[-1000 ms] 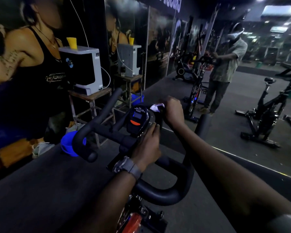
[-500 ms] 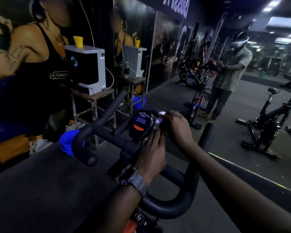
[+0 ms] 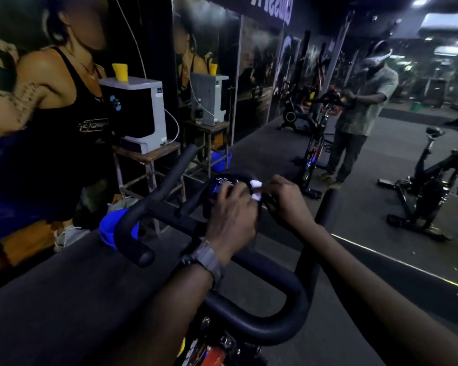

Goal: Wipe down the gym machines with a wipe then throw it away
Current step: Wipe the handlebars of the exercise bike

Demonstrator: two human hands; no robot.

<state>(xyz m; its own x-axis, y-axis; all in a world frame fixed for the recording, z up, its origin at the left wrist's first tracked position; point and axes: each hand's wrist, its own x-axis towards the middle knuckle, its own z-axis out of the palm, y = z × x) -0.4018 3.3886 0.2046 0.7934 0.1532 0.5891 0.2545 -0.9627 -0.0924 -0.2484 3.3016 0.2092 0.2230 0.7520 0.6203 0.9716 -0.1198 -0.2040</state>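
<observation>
Since the frame half a second back: left hand (image 3: 232, 215) has slid up over the face of the console (image 3: 224, 190), now covering the orange button and most of the blue screen that were exposed before. Right hand (image 3: 286, 204) has shifted slightly; the wipe (image 3: 256, 190) now shows as two white tufts instead of small flecks. Camera view sits a little lower and closer; handlebar (image 3: 265, 320) fills more of the foreground.

Hands: left hand lies on the console front, fingers curved over it, holding it steady; a watch (image 3: 206, 260) is on that wrist. Right hand is clenched around the white wipe at the console's 3 o'clock edge, wipe pressed against the rim, bits poking out between the fingers.

Task item location: wipe at the right edge of the console, in the right hand, touching the console.

Legible text: mirrored letters at top of the wall (image 3: 270, 2), cut off by the frame edge, not readable in full. Gold script on the poster figure's black top (image 3: 94, 126), too blurred to read. White logo mark at the console top, no letters made out.

Surroundings: white-and-black dispenser (image 3: 140, 114) at 10 o'clock on a wooden stool, yellow cup (image 3: 120, 72) on top. Blue bucket (image 3: 221, 161) at 12 o'clock on the floor. Mirror at 1 to 3 o'clock shows a standing person (image 3: 360, 112) at a bike and another spin bike (image 3: 431, 186).
</observation>
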